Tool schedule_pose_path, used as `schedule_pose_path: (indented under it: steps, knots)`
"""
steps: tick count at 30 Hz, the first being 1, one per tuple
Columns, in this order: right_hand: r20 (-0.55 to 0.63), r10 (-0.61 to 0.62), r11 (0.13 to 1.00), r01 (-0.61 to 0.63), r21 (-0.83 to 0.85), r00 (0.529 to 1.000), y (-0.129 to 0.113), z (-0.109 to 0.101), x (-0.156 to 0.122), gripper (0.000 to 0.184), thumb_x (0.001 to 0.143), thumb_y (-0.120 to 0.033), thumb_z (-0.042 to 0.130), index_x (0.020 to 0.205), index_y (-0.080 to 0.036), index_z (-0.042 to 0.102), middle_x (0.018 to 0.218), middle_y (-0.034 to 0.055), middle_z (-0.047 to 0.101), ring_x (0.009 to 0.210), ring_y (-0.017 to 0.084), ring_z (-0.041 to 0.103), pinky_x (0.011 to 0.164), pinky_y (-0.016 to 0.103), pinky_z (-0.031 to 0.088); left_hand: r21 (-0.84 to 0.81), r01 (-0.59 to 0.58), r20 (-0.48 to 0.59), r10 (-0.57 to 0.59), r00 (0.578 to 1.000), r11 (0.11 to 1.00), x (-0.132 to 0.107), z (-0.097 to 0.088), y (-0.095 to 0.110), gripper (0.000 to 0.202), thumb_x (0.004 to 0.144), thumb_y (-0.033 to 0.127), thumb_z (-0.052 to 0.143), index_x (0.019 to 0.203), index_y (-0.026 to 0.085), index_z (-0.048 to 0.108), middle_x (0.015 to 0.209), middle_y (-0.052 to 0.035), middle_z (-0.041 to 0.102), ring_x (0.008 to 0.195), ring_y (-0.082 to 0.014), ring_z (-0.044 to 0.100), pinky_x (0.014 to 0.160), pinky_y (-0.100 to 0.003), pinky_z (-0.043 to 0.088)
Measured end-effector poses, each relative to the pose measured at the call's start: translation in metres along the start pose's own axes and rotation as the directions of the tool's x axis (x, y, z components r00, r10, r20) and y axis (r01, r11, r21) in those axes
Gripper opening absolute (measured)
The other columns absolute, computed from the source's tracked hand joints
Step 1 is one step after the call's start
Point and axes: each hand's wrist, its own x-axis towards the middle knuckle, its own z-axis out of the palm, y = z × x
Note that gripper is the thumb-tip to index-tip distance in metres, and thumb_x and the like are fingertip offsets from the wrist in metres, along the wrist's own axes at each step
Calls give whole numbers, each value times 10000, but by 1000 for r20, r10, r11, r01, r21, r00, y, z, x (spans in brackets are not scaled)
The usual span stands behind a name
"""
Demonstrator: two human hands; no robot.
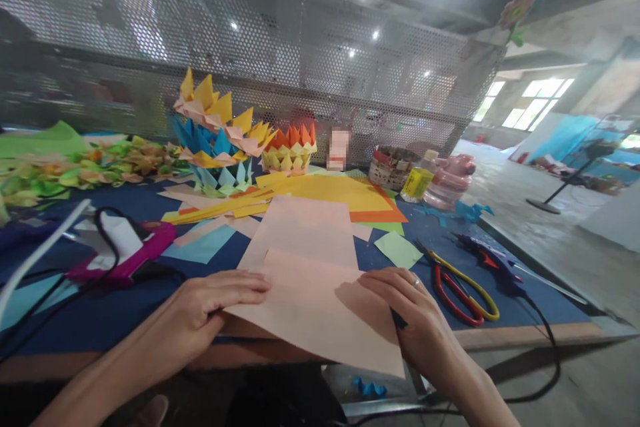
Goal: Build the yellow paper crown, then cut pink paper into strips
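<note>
Left hand (220,293) palm down, fingers extended together on the left edge of a pale pink sheet (315,313); whether it pinches cannot be determined. Right hand (400,303) bent over the opposite edge, a dark object (399,319) partly hidden beneath its palm; grip likewise undetermined. Both forearms angle inward. Sheet lies between the hands, overlapping another pink sheet (310,223) beyond them. Red-and-yellow-handled pliers (463,290) rest just right of the right hand.

Left grip (227,293) and right grip (407,307) lie backs upward, forearms (140,357) angled inward
</note>
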Motion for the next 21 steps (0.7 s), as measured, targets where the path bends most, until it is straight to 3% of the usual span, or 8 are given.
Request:
schedule_pose_path:
  steps: [5,9,12,16,21]
  knots:
    - [48,5,995,-9,100,999,-8,0,-1,339,808,-151,659,1139,-184,589,1072,88,703,989,226,630,857,359,488,-3,-44,7,44,999,999,0,-5,-13,486,775,75,375,997,281,755,1149,29,718,1090,-164,663,989,-302,485]
    - [56,2,984,-12,177,998,-11,1,-3,260,852,-74,568,1067,-210,621,1047,49,724,978,187,646,847,330,473,61,-78,30,76,997,995,0,-5,-20,477,795,62,397,1003,317,743,1153,60,716,1097,-121,656,992,-235,468]
    - [4,-26,989,26,145,1000,-6,3,-6,377,805,39,480,1026,-216,648,1028,26,738,970,172,657,847,327,472,99,-98,-10,99,995,990,-3,-1,-16,467,786,78,421,1001,346,737,1115,84,728,1056,-112,674,962,-212,485]
    - [-25,-39,993,42,112,999,3,3,-7,401,780,52,462,997,-212,673,1007,26,747,946,178,669,844,338,490,103,-112,-98,122,988,988,-9,4,-6,469,776,95,431,1011,366,732,1072,93,739,1014,-113,689,937,-214,500]
    - [31,26,985,-31,172,999,3,-1,-6,349,816,6,500,992,-219,699,1014,41,740,960,185,666,853,345,495,20,-6,-65,8,998,1000,-8,4,-7,348,800,151,494,920,349,754,1048,76,748,977,-142,708,897,-234,531]
